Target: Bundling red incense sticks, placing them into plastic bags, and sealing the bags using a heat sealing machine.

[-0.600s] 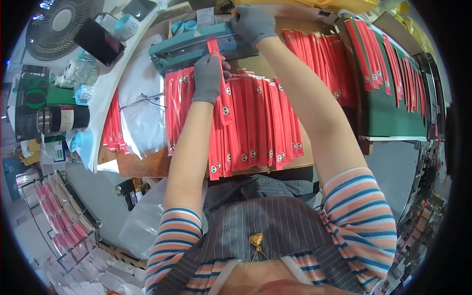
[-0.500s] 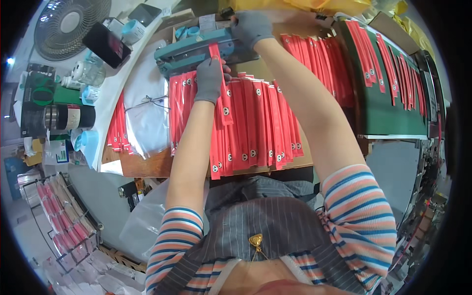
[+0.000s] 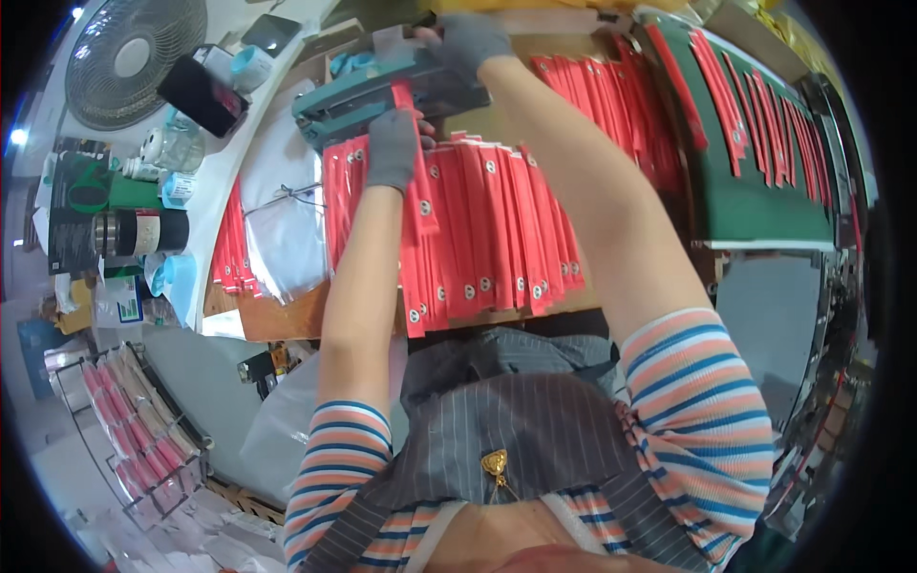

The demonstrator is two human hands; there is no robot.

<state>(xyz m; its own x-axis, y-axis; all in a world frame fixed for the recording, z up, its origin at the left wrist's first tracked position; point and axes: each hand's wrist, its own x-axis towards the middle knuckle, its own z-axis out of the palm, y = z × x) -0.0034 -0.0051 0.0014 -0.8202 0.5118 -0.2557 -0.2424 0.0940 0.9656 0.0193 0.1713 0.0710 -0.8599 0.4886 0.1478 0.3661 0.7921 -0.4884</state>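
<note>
My left hand, in a grey glove, pinches a long narrow red packet. The packet's far end lies in the jaw of a teal bar-shaped heat sealer. At the sealer's right end, my gloved right hand is closed over its arm; the fingers are partly hidden. Under and beside my left hand, many similar red packets lie side by side, each with a small round mark near its near end.
More red packets lie behind my right forearm. A green board at the right bears further rows. To the left are a stack of clear plastic bags, a fan, a phone and a thermos.
The whole view has shifted slightly. My right hand remains at the sealer's right end, and my left hand still holds the packet at the jaw.
</note>
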